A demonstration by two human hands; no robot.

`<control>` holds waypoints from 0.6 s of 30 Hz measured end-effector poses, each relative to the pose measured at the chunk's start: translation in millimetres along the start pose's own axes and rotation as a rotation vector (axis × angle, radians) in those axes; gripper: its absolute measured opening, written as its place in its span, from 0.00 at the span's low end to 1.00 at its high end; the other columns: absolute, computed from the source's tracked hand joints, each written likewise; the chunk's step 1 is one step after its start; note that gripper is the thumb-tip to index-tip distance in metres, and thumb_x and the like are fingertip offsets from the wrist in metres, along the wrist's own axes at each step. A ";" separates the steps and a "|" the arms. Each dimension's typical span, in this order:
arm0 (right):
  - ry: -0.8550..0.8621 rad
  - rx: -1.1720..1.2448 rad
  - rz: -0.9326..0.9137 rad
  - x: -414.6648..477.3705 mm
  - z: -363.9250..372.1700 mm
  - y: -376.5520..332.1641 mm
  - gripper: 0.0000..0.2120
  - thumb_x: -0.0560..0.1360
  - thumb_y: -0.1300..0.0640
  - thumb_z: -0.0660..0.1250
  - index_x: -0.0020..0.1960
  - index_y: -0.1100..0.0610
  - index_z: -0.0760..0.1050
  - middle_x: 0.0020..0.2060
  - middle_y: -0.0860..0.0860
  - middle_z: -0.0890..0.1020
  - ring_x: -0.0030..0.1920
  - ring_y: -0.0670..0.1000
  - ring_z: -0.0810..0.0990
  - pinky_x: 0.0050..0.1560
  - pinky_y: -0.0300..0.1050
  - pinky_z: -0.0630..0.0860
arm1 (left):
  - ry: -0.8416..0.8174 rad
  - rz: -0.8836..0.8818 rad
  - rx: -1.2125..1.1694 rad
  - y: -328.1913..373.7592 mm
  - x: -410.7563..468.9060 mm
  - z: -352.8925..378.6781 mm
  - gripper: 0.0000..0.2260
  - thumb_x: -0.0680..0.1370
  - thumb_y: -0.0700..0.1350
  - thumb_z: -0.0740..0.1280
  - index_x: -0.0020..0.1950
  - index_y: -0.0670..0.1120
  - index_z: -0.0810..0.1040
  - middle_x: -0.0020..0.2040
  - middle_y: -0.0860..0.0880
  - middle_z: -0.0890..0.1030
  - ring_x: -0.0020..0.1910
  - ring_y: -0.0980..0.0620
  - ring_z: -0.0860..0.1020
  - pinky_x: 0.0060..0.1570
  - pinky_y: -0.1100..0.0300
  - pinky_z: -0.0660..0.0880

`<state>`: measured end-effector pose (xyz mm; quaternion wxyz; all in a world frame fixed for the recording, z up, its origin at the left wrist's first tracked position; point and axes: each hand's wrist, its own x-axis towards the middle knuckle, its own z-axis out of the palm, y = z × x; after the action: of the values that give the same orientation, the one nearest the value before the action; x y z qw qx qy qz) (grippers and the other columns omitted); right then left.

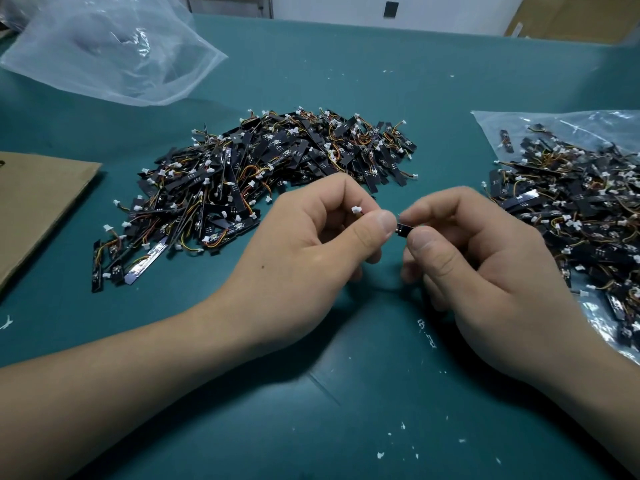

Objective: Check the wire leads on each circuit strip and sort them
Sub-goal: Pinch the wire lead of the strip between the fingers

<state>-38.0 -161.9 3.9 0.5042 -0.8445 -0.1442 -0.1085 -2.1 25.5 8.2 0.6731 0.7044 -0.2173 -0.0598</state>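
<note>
Both hands pinch one small black circuit strip [403,231] above the green table [346,393]: left hand [311,244] at its white connector [356,210], right hand [485,258] at the board. Behind the strip lies a large strip pile [270,171]; right of it, a bagged pile [581,216].

Green mat [450,81]: open lanes run along the near edge, and between the central heap of strips [277,161] and the right heap [581,216] on its plastic sheet [502,123]. Cardboard [38,209] blocks the left edge; a crumpled clear bag [104,53] the far left.
</note>
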 end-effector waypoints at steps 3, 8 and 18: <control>-0.008 0.011 0.000 -0.3 -0.4 0.1 0.06 0.80 0.46 0.63 0.47 0.46 0.74 0.36 0.48 0.83 0.30 0.49 0.78 0.33 0.36 0.72 | 0.007 0.017 0.036 0.2 0.3 -0.8 0.06 0.77 0.45 0.69 0.41 0.46 0.76 0.32 0.51 0.79 0.30 0.53 0.74 0.32 0.56 0.72; -0.014 0.025 0.003 -1.2 -0.1 -0.9 0.05 0.80 0.46 0.63 0.48 0.46 0.74 0.36 0.47 0.84 0.30 0.49 0.79 0.34 0.37 0.73 | -0.002 0.019 0.036 0.1 -0.1 -1.0 0.06 0.77 0.46 0.69 0.41 0.47 0.76 0.32 0.53 0.79 0.30 0.53 0.74 0.34 0.56 0.73; -0.016 -0.014 -0.018 -1.0 -1.4 -0.4 0.05 0.80 0.45 0.61 0.47 0.44 0.73 0.36 0.46 0.84 0.28 0.51 0.76 0.31 0.46 0.72 | -0.016 -0.019 0.027 -0.6 0.8 0.6 0.05 0.77 0.47 0.69 0.41 0.49 0.78 0.32 0.54 0.79 0.30 0.55 0.74 0.34 0.59 0.73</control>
<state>-39.1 -163.1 4.6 0.4960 -0.8476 -0.1551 -0.1072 -1.4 24.6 7.7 0.6612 0.7148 -0.2169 -0.0691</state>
